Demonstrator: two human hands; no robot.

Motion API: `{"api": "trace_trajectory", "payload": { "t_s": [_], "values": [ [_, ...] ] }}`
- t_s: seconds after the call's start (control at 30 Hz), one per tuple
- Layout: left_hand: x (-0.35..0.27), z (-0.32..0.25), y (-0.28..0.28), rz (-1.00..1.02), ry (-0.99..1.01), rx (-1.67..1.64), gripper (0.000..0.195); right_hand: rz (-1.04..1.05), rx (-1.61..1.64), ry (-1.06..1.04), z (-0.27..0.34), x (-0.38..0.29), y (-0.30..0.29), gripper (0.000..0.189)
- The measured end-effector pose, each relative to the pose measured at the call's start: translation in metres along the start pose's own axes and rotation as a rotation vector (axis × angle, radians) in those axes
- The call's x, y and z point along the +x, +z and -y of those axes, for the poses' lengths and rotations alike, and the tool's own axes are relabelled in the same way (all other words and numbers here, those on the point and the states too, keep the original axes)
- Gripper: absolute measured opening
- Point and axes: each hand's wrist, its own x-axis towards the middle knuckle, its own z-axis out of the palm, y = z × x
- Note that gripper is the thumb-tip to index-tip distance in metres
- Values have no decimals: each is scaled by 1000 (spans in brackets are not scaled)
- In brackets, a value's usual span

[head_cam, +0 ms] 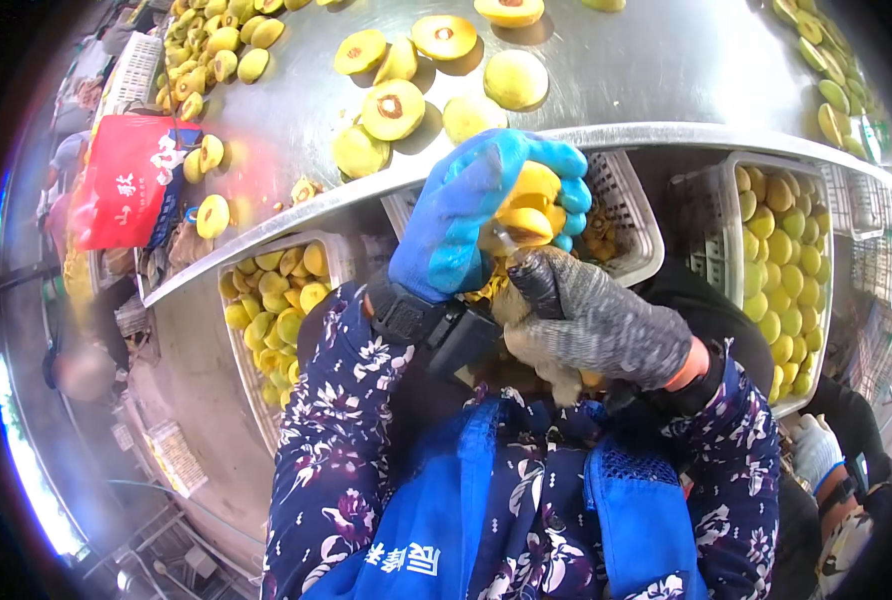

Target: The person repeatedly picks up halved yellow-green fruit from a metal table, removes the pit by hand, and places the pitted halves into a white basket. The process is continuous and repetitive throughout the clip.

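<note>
My left hand (468, 210), in a blue rubber-coated glove, is curled around halved yellow fruit (530, 217) just beyond the metal table's near edge. Close below it, my right hand (596, 319), in a grey knit glove, is closed around a small tool (507, 241) whose metal end touches the fruit; the handle is mostly hidden by the fingers. On the table in front of me lie several halved fruits (393, 109), some with the cut face and brown pit cavity showing, others with the skin side up.
The curved steel table (641, 82) holds a fruit heap (224, 37) at the left. A red bag (123, 184) hangs by its left edge. Fruit-filled crates stand left (337, 244) and right (821, 300); a scrap crate (644, 225) sits beneath. A co-worker's gloved hand (817, 450) is at lower right.
</note>
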Motion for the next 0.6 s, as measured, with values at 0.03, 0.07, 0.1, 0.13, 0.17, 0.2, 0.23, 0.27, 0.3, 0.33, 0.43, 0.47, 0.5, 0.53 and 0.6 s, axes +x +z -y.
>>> {"api": "trace_trajectory", "payload": {
  "t_s": [0.03, 0.07, 0.1, 0.13, 0.17, 0.2, 0.23, 0.27, 0.3, 0.33, 0.43, 0.47, 0.5, 0.53, 0.6],
  "values": [
    [1, 1, 1, -11, 7, -46, 56, -182, -302, -136, -3, 3, 2, 31],
    [2, 1, 1, -15, 13, -81, 56, -323, -561, -300, -6, 9, 5, 33],
    [4, 1, 1, -20, 17, -116, 56, -447, -808, -421, -11, 15, 6, 35],
    [6, 1, 2, -75, -3, -183, 57, -489, -930, -443, -15, 15, 4, 35],
    [6, 0, 1, -65, 38, -200, 58, -495, -1029, -495, -20, 15, -1, 34],
    [6, -2, -1, -88, 54, -208, 58, -501, -1127, -502, -25, 15, -5, 32],
    [3, -3, -4, -102, 69, -231, 59, -523, -1221, -463, -30, 15, -12, 31],
    [-1, -7, -10, -123, 125, -198, 60, -587, -1391, -603, -37, 14, -16, 20],
    [-8, -15, -17, -124, 166, -214, 50, -520, -1495, -465, -43, 12, -22, 20],
    [-20, -20, -24, -229, 269, -44, 42, -468, -1591, -349, -48, 12, -27, 20],
    [-84, -46, -53, -471, 605, 747, 22, -370, -1801, -19, -59, 16, -39, 17],
    [-112, -61, -65, -648, 506, 731, 24, -336, -1857, 131, -61, 18, -42, 16],
    [-139, -78, -76, -823, 406, 709, 25, -386, -1853, 6, -61, 19, -44, 14],
    [-162, -97, -88, -802, 235, 1419, 28, -422, -1847, -74, -61, 20, -44, 13],
    [-185, -105, -107, -695, 81, 2109, 35, -468, -1873, -113, -56, 22, -43, 11]
  ]
}}
